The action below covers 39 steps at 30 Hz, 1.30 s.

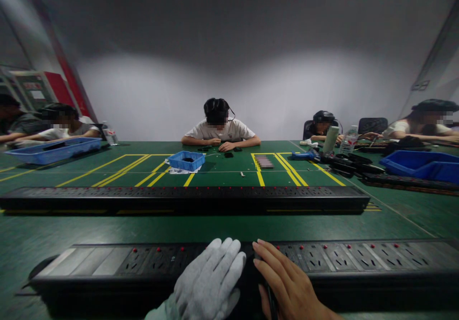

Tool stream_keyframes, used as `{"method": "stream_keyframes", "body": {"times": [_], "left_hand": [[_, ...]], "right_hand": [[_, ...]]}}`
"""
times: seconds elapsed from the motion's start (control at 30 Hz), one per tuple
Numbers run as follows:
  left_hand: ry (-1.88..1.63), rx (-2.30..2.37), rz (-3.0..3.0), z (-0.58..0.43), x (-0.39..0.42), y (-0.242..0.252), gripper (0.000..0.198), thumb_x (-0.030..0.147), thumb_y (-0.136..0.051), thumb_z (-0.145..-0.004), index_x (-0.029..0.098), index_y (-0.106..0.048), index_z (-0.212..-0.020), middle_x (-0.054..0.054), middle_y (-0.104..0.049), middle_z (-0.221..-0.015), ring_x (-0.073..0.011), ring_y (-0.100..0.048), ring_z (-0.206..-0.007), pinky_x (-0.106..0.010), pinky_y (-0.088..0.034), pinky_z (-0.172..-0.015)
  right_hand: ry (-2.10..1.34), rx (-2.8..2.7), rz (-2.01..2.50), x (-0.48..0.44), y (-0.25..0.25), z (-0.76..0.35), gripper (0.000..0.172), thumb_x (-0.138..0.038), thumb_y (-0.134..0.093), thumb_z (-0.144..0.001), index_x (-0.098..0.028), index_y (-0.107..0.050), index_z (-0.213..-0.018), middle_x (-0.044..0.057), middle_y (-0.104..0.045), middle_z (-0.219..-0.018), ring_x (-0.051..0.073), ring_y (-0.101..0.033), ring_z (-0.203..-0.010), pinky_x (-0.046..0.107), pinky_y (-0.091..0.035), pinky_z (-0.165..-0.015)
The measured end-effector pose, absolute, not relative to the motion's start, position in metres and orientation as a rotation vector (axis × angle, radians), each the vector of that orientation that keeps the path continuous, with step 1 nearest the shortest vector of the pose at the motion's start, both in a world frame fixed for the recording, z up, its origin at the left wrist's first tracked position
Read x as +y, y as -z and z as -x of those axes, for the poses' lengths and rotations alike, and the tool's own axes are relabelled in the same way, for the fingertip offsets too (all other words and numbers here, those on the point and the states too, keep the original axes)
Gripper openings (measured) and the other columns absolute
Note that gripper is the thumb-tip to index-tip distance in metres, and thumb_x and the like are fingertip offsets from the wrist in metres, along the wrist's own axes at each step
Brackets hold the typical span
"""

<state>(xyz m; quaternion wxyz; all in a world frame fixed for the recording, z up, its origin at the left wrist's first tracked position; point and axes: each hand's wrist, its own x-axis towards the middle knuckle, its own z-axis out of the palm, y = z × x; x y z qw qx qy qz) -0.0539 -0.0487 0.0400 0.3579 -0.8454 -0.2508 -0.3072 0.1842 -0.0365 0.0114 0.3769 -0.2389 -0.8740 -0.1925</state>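
A long black power strip [337,258] with a row of sockets and small red buttons lies across the table in front of me. My left hand [206,282], in a whitish glove, rests on its middle with the fingers stretched out. Bare, my right hand [287,279] lies just to the right, its fingers bent over the strip. A slim black thing [271,303] shows between the right thumb and fingers; its kind is hidden. Both hands cover the sockets beneath them.
A second long power strip [186,200] lies parallel farther off. Beyond it are a small blue basket [186,160] and a phone-like slab [264,162]. Blue bins [423,165] and a water bottle [348,141] stand right. A co-worker [220,129] sits opposite; others sit at both sides.
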Motion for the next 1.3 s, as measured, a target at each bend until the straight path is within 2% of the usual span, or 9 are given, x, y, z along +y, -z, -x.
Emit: {"method": "stream_keyframes", "body": {"times": [0.47,0.67,0.97,1.3], "left_hand": [[0.787,-0.638,2.173,0.0537,-0.0481,-0.0422,0.032,0.021,-0.047,-0.094,0.006,-0.066,-0.115,-0.015,-0.069,-0.117,-0.0251,-0.063,-0.118,-0.040,-0.043,-0.111],[0.783,-0.651,2.162,0.0521,-0.0492,-0.0429,0.032,0.020,-0.048,-0.093,0.008,-0.066,-0.116,-0.013,-0.070,-0.117,-0.0241,-0.064,-0.115,-0.038,-0.047,-0.107],[0.801,-0.648,2.182,0.0537,-0.0490,-0.0400,0.033,0.021,-0.048,-0.093,0.006,-0.066,-0.116,-0.015,-0.069,-0.119,-0.0251,-0.062,-0.119,-0.039,-0.042,-0.111],[0.769,-0.643,2.192,0.0531,-0.0485,-0.0414,0.034,0.022,-0.047,-0.094,0.006,-0.066,-0.117,-0.015,-0.068,-0.120,-0.0262,-0.064,-0.114,-0.040,-0.049,-0.104]], "right_hand": [[0.500,-2.226,0.602,-0.0355,-0.0110,-0.1831,0.047,-0.002,-0.043,-0.081,-0.009,-0.055,-0.125,0.016,-0.059,-0.136,0.025,-0.043,-0.139,0.036,-0.052,-0.103],[0.497,-2.232,0.592,-0.0344,-0.0111,-0.1837,0.047,-0.002,-0.043,-0.080,-0.008,-0.055,-0.125,0.015,-0.059,-0.137,0.026,-0.042,-0.140,0.036,-0.052,-0.104],[0.496,-2.216,0.576,-0.0331,-0.0084,-0.1840,0.047,-0.002,-0.043,-0.079,-0.008,-0.056,-0.124,0.016,-0.059,-0.136,0.025,-0.040,-0.141,0.036,-0.051,-0.104],[0.482,-2.228,0.583,-0.0342,-0.0091,-0.1837,0.046,-0.002,-0.043,-0.080,-0.008,-0.056,-0.124,0.016,-0.060,-0.134,0.025,-0.041,-0.141,0.036,-0.051,-0.103]]}}
